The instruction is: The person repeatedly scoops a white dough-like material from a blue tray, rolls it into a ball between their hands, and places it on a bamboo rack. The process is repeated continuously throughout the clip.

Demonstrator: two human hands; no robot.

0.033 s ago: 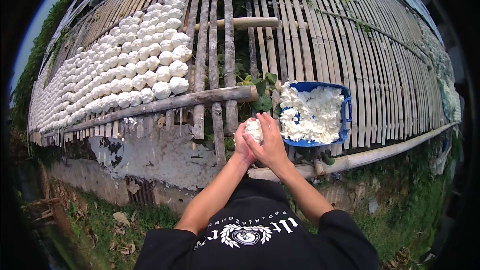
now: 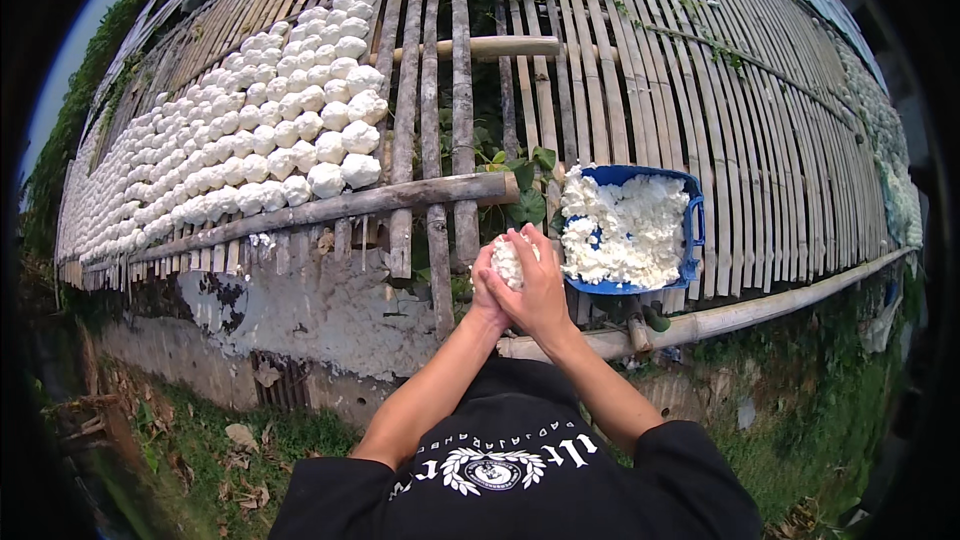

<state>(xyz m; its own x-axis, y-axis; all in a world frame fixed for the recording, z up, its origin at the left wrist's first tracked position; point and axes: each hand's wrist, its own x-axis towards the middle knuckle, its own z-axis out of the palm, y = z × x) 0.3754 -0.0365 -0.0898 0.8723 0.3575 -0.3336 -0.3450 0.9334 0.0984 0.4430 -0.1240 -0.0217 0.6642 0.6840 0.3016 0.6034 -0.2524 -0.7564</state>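
Observation:
Between my two cupped hands sits a lump of white, crumbly, dough-like material (image 2: 507, 262), with only its top and front showing. My left hand (image 2: 485, 285) closes round its left side. From the right, my right hand (image 2: 538, 290) wraps it, fingertips bent over the top and thumb crossing toward the left hand. Just right of my hands stands a blue plastic crate (image 2: 692, 225), filled with loose chunks of similar white material (image 2: 630, 235). On the left, many rounded white lumps (image 2: 270, 135) lie in tight rows on bamboo slats.
The slatted bamboo rack (image 2: 640, 70) has wide gaps around the middle, with green leaves (image 2: 530, 202) poking through. A thick bamboo pole (image 2: 330, 210) crosses at left; another pole (image 2: 770, 315) runs along the near right edge. Below are a low concrete wall (image 2: 190, 355) and grass (image 2: 300, 430).
Both hands stay round the white lump. My right fingers have shifted slightly over its top, and more of the lump's surface shows. The whole view has moved very slightly.

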